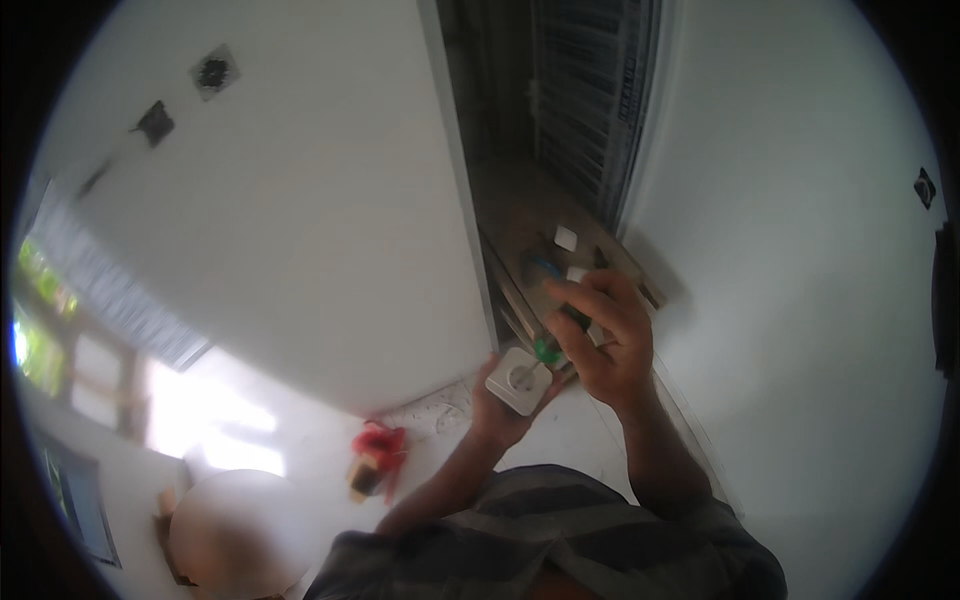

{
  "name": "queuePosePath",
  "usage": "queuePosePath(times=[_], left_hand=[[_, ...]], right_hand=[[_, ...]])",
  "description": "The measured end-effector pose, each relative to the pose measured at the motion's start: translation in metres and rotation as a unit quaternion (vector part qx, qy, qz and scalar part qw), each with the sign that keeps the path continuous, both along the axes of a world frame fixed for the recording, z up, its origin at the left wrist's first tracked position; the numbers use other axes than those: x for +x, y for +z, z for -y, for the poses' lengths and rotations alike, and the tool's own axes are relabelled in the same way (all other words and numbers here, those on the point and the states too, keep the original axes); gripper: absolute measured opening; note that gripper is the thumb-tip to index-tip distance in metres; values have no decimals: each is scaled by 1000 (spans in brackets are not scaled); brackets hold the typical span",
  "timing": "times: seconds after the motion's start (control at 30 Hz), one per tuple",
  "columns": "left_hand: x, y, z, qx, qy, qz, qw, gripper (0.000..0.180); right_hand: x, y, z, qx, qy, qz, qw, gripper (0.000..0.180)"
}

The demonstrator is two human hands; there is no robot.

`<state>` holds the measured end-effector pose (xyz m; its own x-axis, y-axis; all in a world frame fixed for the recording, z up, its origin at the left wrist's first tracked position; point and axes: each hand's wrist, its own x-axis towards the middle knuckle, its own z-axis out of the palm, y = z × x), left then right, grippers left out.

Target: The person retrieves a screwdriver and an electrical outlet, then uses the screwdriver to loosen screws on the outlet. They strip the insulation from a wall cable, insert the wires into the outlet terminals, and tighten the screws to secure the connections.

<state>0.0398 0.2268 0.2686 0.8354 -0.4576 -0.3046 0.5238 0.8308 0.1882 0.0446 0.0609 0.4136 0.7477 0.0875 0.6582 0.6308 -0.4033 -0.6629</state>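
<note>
The left hand point(497, 418) cradles a square white socket cover point(506, 391) from beneath, fingers closed around its edges. Above it, the right hand point(618, 350) grips a green-and-dark screwdriver point(547, 351), whose shaft reaches the cover's round centre. Lettering runs along the dark panel point(590, 90) beyond.

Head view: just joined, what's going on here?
A person's left hand holds a white square socket face up. The right hand grips a green-handled screwdriver, its shaft angled down to the middle of the socket's face; whether the tip has engaged a screw is too small to tell. Beyond the hands lies a white square piece. A blurred red item is at the lower left.
</note>
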Motion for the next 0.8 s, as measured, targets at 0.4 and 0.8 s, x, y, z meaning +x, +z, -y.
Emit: queuePosePath(times=[0.4,0.8], left_hand=[[2,-7,0,-9,-3,1,1000,59],[0,0,-2,-1,-15,-25,1000,60]], right_hand=[[4,1,-3,95,59,-21,993,41],[8,-4,-1,73,37,10,997,36]])
